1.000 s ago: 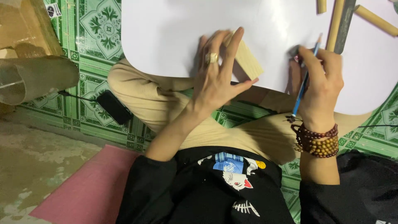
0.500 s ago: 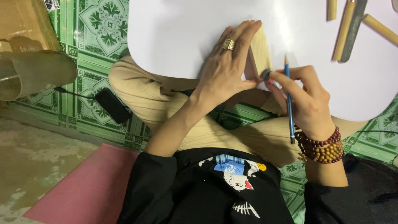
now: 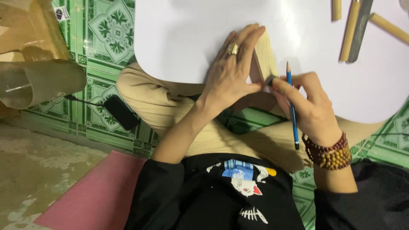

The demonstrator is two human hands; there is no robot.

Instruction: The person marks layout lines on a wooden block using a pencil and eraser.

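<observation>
My left hand (image 3: pixel 232 72), with a gold ring on one finger, lies flat over a pale wooden block (image 3: pixel 267 53) at the near edge of a white table (image 3: pixel 183 38), thumb against the block's near end. My right hand (image 3: pixel 306 104) holds a blue pencil (image 3: pixel 291 106), tip pointing up, and its fingertips pinch a small dark object (image 3: pixel 270 80) against the block's near corner. What that object is I cannot tell. Bead bracelets circle my right wrist.
Bamboo sticks (image 3: pixel 350 30) and a dark flat strip (image 3: pixel 360 30) lie at the table's far right. A black phone (image 3: pixel 120 111) with a cable lies on the green patterned floor tiles to the left. Cardboard tubes (image 3: pixel 38 81) sit further left. A pink mat (image 3: pixel 93 196) lies below.
My left hand has settled flat onto the block, which turned end-on toward me. My right hand swung left to the block's near corner, the pencil now upright.
</observation>
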